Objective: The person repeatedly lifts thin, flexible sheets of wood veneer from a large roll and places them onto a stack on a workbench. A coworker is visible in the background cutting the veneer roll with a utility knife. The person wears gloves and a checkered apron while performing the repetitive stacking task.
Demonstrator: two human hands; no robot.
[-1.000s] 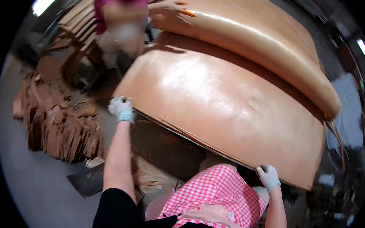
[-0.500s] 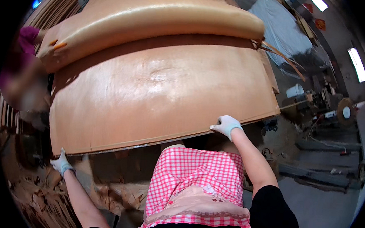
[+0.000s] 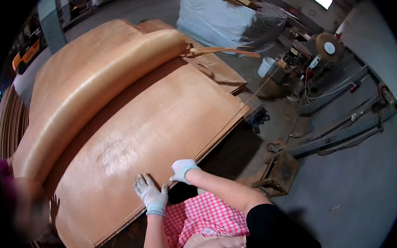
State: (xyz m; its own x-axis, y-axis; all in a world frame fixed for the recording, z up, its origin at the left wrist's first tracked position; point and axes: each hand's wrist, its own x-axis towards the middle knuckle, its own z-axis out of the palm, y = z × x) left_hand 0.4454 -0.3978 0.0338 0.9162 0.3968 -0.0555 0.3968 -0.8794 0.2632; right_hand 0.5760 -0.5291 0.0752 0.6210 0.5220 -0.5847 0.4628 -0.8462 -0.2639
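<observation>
A broad stack of thin tan wood veneer sheets lies in front of me, its near edge running diagonally beside my apron. My left hand, in a whitish glove with soiled fingertips, rests on the top sheet near that edge, fingers spread. Just to its right, my right hand, also gloved, is closed at the sheet's edge; its fingertips are partly hidden. Across the far side, another veneer sheet curves up in a long rounded fold, casting a dark shadow on the flat surface.
A co-worker's purple sleeve shows at the left. Thin wood strips stick out past the fold's right end. A plastic-covered pile, a white bucket, a machine with a round disc and a wooden box stand on the right.
My view has swung to the right. My left hand has left the stack's far-left corner and come in close to my right hand, now flat on the sheet. The right hand stays at the near edge.
</observation>
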